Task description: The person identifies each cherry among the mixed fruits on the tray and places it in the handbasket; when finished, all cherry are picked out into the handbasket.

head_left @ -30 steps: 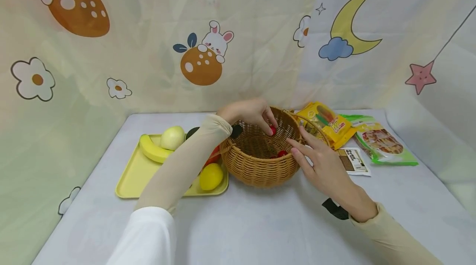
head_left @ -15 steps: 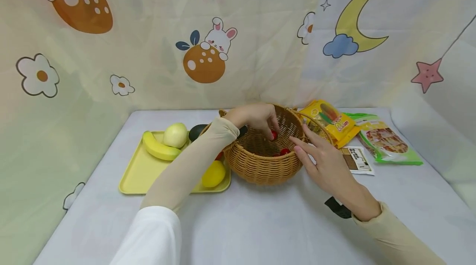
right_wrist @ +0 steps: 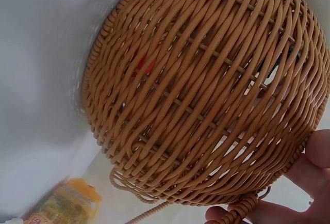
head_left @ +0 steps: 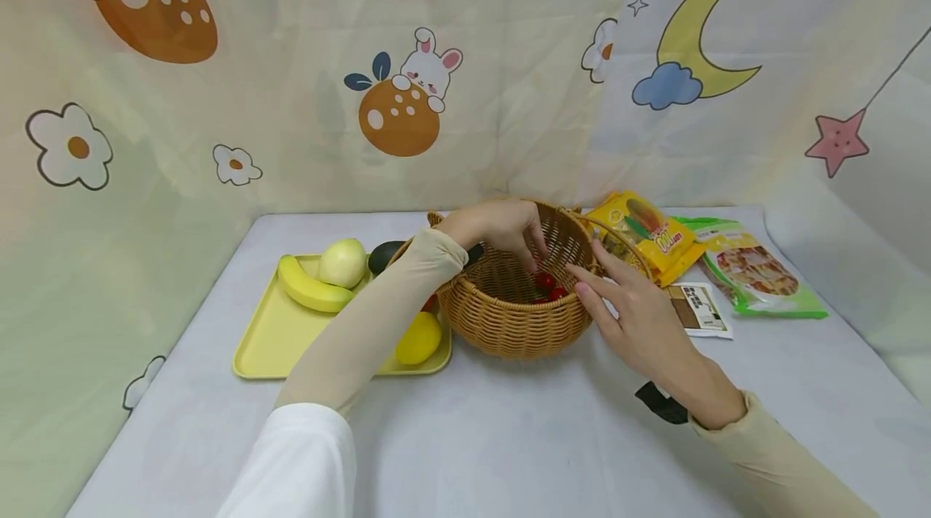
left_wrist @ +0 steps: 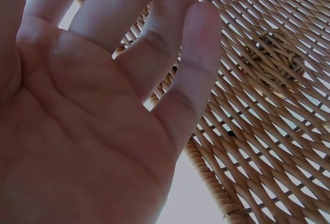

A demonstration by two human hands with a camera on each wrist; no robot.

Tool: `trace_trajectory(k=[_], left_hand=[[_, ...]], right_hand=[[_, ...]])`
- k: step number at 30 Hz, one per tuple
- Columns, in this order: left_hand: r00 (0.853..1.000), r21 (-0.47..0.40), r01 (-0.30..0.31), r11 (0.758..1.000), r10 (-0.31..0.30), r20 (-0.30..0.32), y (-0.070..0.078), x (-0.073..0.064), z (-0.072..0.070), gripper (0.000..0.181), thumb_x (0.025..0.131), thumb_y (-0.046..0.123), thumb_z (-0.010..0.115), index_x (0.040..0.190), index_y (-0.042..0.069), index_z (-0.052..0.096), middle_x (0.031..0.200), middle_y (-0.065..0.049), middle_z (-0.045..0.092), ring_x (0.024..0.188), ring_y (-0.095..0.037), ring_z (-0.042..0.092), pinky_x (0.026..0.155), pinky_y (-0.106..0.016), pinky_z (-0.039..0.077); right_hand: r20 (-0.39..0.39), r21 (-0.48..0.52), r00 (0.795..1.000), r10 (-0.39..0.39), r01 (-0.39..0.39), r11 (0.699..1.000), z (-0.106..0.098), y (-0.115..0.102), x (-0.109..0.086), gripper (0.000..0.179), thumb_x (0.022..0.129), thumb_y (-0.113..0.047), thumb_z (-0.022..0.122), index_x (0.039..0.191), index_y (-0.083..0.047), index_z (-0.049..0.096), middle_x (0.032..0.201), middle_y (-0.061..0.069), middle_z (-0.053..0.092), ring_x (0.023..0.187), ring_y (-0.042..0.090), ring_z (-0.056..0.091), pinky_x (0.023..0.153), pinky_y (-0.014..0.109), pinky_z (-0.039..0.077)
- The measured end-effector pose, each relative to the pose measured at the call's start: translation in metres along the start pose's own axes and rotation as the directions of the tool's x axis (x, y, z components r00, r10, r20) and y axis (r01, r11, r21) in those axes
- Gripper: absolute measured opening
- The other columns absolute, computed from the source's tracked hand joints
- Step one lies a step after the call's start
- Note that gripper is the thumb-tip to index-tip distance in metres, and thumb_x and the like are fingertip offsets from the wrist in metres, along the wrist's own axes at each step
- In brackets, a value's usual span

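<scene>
A round wicker basket (head_left: 515,332) stands mid-table, its handle (head_left: 621,239) leaning right. Inside, against the near right wall, lie small, round, red fruits (head_left: 544,281); their exact kind is too small to tell. Reaching over the far left rim, my left hand (head_left: 505,225) hangs in the basket with fingers pointing down. The left wrist view shows its bare palm (left_wrist: 87,115) and loose fingers, holding nothing. My right hand (head_left: 629,316) steadies the basket's right rim near the handle joint; in the right wrist view its thumb (right_wrist: 318,149) and fingers straddle the woven edge.
Left of the basket, a yellow tray (head_left: 265,348) bears a banana (head_left: 309,288), a pale round fruit (head_left: 343,263), a dark fruit (head_left: 384,256) and a lemon (head_left: 419,339). To the right lie a yellow packet (head_left: 647,235), a green packet (head_left: 764,271) and a small white-brown packet (head_left: 700,309).
The red fruit that my left fingers held has been let go and now rests among the other red ones in the basket. My right hand keeps its place on the rim.
</scene>
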State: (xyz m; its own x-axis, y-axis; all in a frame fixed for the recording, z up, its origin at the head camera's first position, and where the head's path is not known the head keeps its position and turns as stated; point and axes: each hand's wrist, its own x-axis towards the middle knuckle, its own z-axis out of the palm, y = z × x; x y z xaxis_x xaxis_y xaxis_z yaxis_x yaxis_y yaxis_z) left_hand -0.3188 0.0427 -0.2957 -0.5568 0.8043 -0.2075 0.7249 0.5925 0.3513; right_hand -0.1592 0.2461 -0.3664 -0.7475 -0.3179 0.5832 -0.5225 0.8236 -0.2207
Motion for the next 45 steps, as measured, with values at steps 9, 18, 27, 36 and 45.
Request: trace_trajectory(k=[9,18,27,36,45], left_hand=[[1.000,0.010,-0.001,1.000,0.000,0.019,-0.002,0.004,0.001,0.028,0.087,0.028,0.084,0.114,0.023,0.081,0.125,0.005,0.075,0.109,-0.012,0.070,0.090,-0.025,0.057],[1.000,-0.002,-0.013,1.000,0.013,0.028,0.000,0.005,0.001,0.028,0.087,0.027,0.083,0.115,0.023,0.081,0.126,0.003,0.075,0.111,-0.014,0.071,0.091,-0.026,0.058],[1.000,0.005,-0.023,1.000,0.023,0.014,0.003,0.005,0.000,0.029,0.087,0.027,0.084,0.115,0.021,0.081,0.123,0.003,0.076,0.110,-0.015,0.071,0.091,-0.028,0.057],[0.996,-0.084,-0.087,0.993,0.085,-0.031,-0.001,-0.003,-0.002,0.028,0.090,0.020,0.080,0.117,0.011,0.079,0.114,-0.003,0.079,0.103,-0.013,0.075,0.089,-0.026,0.059],[0.977,-0.087,-0.153,0.984,0.137,-0.163,0.016,-0.019,-0.018,0.032,0.093,0.023,0.078,0.122,0.011,0.077,0.117,-0.003,0.078,0.102,-0.009,0.075,0.089,-0.024,0.058]], right_hand=[[-0.009,-0.009,1.000,0.000,0.000,1.000,0.000,0.001,-0.002,0.035,0.104,-0.022,0.061,0.138,-0.015,0.067,0.154,0.026,0.049,0.128,0.049,0.058,0.092,0.063,0.053],[-0.008,-0.009,1.000,0.009,-0.009,1.000,-0.002,0.002,-0.003,0.035,0.104,-0.022,0.061,0.138,-0.015,0.067,0.154,0.026,0.048,0.129,0.049,0.057,0.094,0.064,0.052],[0.002,-0.019,1.000,0.014,-0.014,1.000,-0.002,0.002,-0.004,0.035,0.104,-0.023,0.061,0.138,-0.014,0.067,0.154,0.027,0.048,0.130,0.049,0.057,0.096,0.064,0.052],[0.013,-0.004,1.000,0.014,-0.013,1.000,0.000,-0.001,-0.003,0.036,0.104,-0.023,0.060,0.138,-0.015,0.067,0.156,0.026,0.047,0.132,0.048,0.056,0.097,0.063,0.051],[0.028,-0.007,0.999,0.020,-0.020,1.000,0.001,-0.003,-0.002,0.035,0.105,-0.025,0.059,0.138,-0.014,0.067,0.156,0.026,0.046,0.134,0.048,0.054,0.100,0.064,0.050]])
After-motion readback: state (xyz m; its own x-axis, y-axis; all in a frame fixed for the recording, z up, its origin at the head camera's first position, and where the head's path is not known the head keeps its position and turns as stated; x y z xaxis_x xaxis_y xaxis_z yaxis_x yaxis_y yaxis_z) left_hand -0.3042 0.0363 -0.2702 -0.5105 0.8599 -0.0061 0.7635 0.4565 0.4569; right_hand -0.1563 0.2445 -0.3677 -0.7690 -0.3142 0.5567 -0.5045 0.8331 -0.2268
